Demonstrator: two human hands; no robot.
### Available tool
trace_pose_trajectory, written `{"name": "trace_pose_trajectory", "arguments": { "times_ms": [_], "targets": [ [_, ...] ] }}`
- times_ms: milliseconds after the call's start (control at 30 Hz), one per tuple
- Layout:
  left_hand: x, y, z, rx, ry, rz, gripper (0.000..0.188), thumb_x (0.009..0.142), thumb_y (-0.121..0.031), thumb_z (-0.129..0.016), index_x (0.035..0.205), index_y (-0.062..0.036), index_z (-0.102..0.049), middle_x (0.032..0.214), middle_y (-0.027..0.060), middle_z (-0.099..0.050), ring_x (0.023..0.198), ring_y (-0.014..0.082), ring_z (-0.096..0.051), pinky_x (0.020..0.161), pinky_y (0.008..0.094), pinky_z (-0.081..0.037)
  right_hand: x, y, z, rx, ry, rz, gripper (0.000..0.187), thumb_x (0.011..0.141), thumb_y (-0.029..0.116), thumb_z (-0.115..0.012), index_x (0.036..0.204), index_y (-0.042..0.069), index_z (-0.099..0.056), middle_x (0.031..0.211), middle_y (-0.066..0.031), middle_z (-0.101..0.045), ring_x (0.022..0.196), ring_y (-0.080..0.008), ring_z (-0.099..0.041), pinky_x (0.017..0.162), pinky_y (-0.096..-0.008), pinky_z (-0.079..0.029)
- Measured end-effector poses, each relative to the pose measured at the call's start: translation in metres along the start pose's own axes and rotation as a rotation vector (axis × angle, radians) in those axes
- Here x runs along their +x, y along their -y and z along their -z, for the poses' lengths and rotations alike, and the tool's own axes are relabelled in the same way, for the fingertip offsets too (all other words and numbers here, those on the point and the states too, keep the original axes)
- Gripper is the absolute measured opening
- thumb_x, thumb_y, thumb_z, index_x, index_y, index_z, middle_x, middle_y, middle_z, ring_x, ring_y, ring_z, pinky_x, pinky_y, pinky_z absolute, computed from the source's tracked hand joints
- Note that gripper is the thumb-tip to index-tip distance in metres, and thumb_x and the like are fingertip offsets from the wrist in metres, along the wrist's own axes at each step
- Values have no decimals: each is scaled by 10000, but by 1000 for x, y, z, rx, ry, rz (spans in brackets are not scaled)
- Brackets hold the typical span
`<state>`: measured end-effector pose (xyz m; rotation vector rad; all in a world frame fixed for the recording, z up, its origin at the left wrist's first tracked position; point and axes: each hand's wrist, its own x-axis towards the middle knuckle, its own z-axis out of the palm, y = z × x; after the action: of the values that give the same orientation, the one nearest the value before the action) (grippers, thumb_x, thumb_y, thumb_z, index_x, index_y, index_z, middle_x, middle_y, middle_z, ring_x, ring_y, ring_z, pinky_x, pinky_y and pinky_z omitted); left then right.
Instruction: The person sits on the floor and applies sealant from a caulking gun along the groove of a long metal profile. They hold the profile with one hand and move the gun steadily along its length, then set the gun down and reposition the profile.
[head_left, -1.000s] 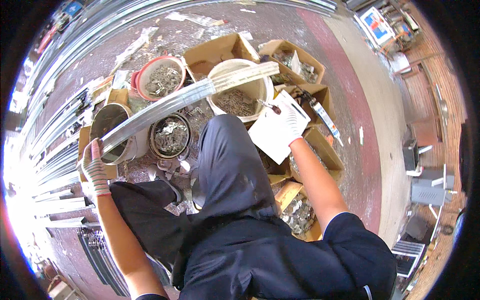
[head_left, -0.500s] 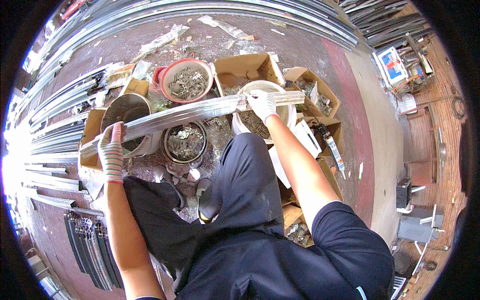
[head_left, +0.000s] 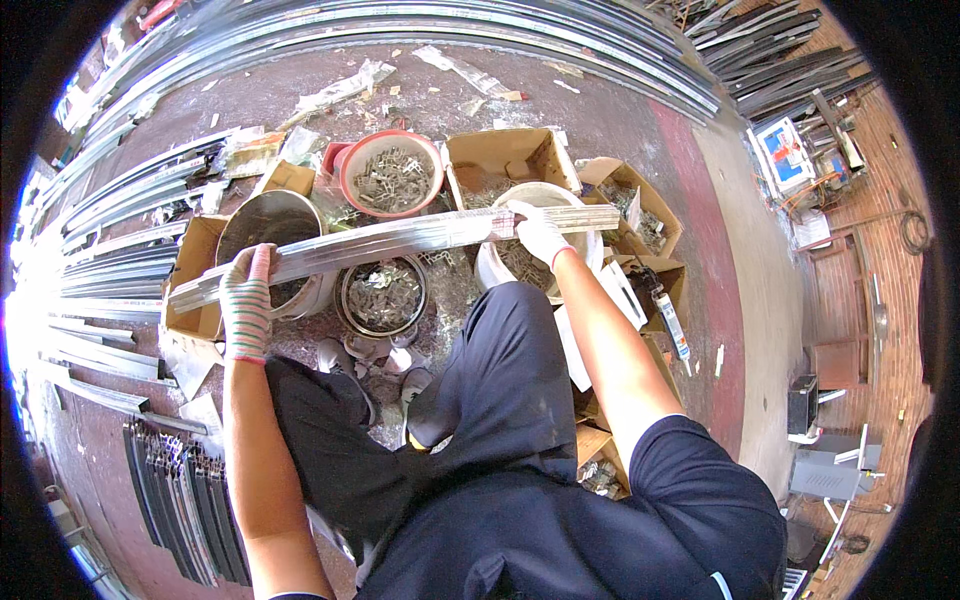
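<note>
A long bundle of silvery metal profiles (head_left: 390, 240), partly under clear film, lies level across both hands above the buckets. Near its left end, my left hand (head_left: 247, 300) in a striped knit glove is closed round it, thumb up. My right hand (head_left: 538, 235), in the same kind of glove, grips it near the right end. Beneath the left part stands a deep bucket (head_left: 312, 215). A round tin of small metal pieces (head_left: 381, 296) sits below the middle. Under my right hand is a white bucket (head_left: 490, 268) with small metal parts, partly hidden by the bundle.
Beyond the bundle stand a red-rimmed tub (head_left: 436, 190) of metal clips and a cardboard box (head_left: 510, 155). At the right are more boxes and a sealant tube (head_left: 672, 325). Long metal profiles (head_left: 400, 25) lie along the far side; dark profiles (head_left: 185, 500) are stacked at lower left.
The view has shifted a little, so the buckets and boxes appear slightly lower and further right. Both hands keep their hold on the bundle, which stays nearly level.
</note>
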<state>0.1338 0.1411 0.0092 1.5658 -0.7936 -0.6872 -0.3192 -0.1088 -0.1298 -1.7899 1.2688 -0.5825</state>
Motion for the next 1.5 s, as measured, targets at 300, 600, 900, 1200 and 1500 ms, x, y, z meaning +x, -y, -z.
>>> {"name": "trace_pose_trajectory", "arguments": {
  "times_ms": [300,600,900,1200,1500],
  "targets": [
    [-3,-2,7,15,-19,44,239,1028,-231,-666,1049,-11,-758,902,34,-724,815,95,-623,800,251,-499,-21,34,-3,-322,-104,167,356,858,27,-584,1197,38,-690,1134,-221,-669,1083,-389,-643,993,-443,-496],
    [-25,-28,-1,538,37,-252,202,936,-265,-687,985,-80,-752,934,91,-745,819,249,-681,766,372,-546,-6,10,-15,101,105,104,581,906,16,-557,1478,-58,-482,1260,-179,-659,1146,-255,-629,1038,-371,-497],
    [-16,-16,-20,439,-107,-129,258,954,-310,-644,952,-77,-754,851,196,-724,812,368,-717,773,419,-557,37,-82,-2,-64,-71,8,657,912,-42,-486,1558,-31,-368,1584,-249,-424,1444,-336,-452,1211,-394,-330],
    [-7,-13,-15,1194,194,-647,212,861,-300,-652,854,-113,-753,913,175,-736,881,377,-716,724,476,-583,-31,41,-19,-299,-77,350,465,840,192,-754,1249,-12,-672,1088,-188,-724,1040,-303,-674,963,-412,-519],
    [20,18,0,30,44,80,266,1009,-278,-686,1034,-24,-762,889,24,-744,791,99,-654,722,243,-477,-21,26,-33,-427,-221,244,657,753,206,-837,1343,42,-597,1374,-208,-587,1275,-377,-572,1121,-430,-454]
  ]
}}
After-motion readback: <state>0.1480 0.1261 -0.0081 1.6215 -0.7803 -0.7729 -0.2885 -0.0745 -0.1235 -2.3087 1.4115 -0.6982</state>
